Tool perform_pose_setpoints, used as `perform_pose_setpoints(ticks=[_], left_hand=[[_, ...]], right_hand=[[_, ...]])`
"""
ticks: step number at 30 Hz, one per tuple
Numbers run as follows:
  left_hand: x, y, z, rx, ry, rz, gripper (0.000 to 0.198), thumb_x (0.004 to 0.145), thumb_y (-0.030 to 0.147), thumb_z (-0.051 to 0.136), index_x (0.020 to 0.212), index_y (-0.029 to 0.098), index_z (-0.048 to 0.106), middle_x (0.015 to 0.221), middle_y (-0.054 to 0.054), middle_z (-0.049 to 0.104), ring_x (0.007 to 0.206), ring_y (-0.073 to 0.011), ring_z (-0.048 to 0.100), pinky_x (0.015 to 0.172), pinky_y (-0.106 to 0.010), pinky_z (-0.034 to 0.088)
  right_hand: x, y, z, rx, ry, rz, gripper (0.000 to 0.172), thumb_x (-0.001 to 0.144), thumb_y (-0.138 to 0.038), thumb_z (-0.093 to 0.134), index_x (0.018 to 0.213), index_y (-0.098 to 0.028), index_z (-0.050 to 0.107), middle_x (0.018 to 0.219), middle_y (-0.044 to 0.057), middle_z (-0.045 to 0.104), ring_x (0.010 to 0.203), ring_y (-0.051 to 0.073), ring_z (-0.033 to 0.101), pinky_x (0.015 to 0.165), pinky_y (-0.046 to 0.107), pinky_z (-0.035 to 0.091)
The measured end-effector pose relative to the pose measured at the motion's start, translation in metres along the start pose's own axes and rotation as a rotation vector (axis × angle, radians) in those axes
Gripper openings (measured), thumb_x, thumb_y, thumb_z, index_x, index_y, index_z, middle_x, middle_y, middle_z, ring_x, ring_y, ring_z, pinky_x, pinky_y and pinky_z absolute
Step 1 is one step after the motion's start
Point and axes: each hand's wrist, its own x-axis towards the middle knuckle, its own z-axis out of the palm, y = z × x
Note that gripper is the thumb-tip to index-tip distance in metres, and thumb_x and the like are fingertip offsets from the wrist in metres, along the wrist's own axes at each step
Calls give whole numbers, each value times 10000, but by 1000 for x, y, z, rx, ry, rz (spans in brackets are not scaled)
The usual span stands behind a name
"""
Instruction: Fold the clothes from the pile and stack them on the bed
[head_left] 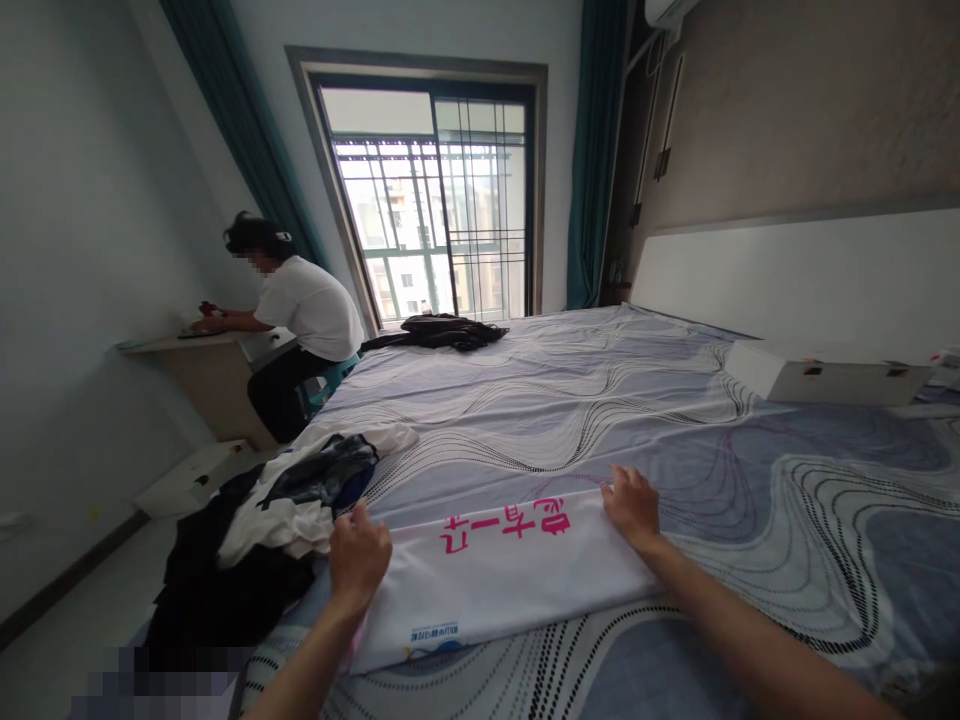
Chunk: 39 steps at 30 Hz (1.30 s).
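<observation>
And here's the folded white cloth (517, 585), flat on the bed (517, 410) | left hand (360, 553) pinching its far left corner, right hand (632, 503) the far right | looks light, soft, limp, hardly fragile | best hold: both ends, layers together, lest folds slip!

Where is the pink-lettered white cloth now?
Low centre in the head view, the white cloth lies on patterned bedding between the left hand and right hand.

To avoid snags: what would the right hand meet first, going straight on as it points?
The way over the sheet looks free past the white cloth; the right hand would probably meet the black clothes first, though depth and line are unclear.
</observation>
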Motion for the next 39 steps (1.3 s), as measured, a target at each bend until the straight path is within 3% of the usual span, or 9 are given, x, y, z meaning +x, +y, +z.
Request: perform_pose_setpoints(ticks=[2, 4, 9, 19, 24, 27, 32, 36, 39], left_hand=[[-26, 37, 20, 71, 17, 321, 525, 940, 260, 351, 1432, 114, 460, 1453, -207, 500, 1392, -324, 415, 1158, -499, 302], [-54, 68, 48, 113, -148, 573, 533, 964, 224, 292, 1471, 170, 448, 1547, -132, 438, 1469, -275, 319, 1187, -472, 284], [-81, 80, 84, 324, -376, 484, 555, 982, 345, 325, 1521, 237, 397, 1623, -99, 319, 1504, -333, 237, 1199, -583, 191], [-40, 2, 27, 518, -273, 272, 572, 977, 442, 308, 1517, 273, 399, 1609, -107, 351, 1485, -330, 289, 1180, -555, 231], [-43, -10, 17, 497, -301, 192, 585, 980, 437, 266, 1537, 278, 349, 1637, -88, 291, 1510, -310, 229, 1172, -585, 241], [-45, -11, 17, 498, -282, 176, 591, 974, 441, 276, 1537, 278, 350, 1634, -87, 297, 1512, -327, 218, 1174, -593, 228], [-45, -9, 18, 498, -285, 150, 602, 968, 463, 276, 1539, 284, 346, 1639, -80, 287, 1514, -335, 204, 1181, -591, 207], [-45, -7, 17, 506, -307, 149, 613, 970, 468, 258, 1547, 274, 326, 1646, -85, 264, 1518, -336, 189, 1184, -586, 198], [-45, -8, 16, 525, -312, 146, 616, 969, 469, 263, 1549, 272, 323, 1646, -90, 264, 1519, -339, 185, 1182, -586, 195]], right_hand=[[-34, -44, 18, -54, -1, -246, 553, 951, -279, 392, 1479, -123, 444, 1530, 171, 437, 1421, 322, 352, 1170, 466, 214], [-71, -85, 43, -52, -160, -443, 586, 969, -343, 388, 1530, -171, 374, 1605, 116, 334, 1489, 321, 218, 1195, 511, 140], [-109, -118, 80, -62, -376, -493, 597, 1004, -449, 328, 1565, -246, 299, 1650, 70, 228, 1520, 313, 117, 1185, 603, -23], [-40, -14, 25, -309, -265, -141, 622, 998, -529, 322, 1562, -266, 309, 1652, 70, 225, 1516, 292, 142, 1191, 588, 19], [-26, 49, 6, -341, -230, -5, 600, 1008, -539, 258, 1568, -323, 270, 1661, 35, 194, 1512, 306, 169, 1164, 651, 102], [-24, 56, -5, -385, -198, 126, 580, 1010, -492, 255, 1560, -313, 305, 1653, 57, 220, 1506, 349, 174, 1152, 682, 76], [-58, -35, 12, -334, 16, -119, 642, 978, -413, 360, 1571, -175, 296, 1661, 120, 152, 1520, 392, 28, 1160, 660, -64], [-121, -143, 54, -66, -229, -486, 707, 982, -513, 339, 1586, -160, 233, 1662, 94, 130, 1527, 358, -8, 1181, 638, -46], [-157, -193, 81, 46, -437, -647, 732, 995, -530, 288, 1590, -115, 188, 1656, 118, 138, 1531, 327, 38, 1208, 594, 5]])
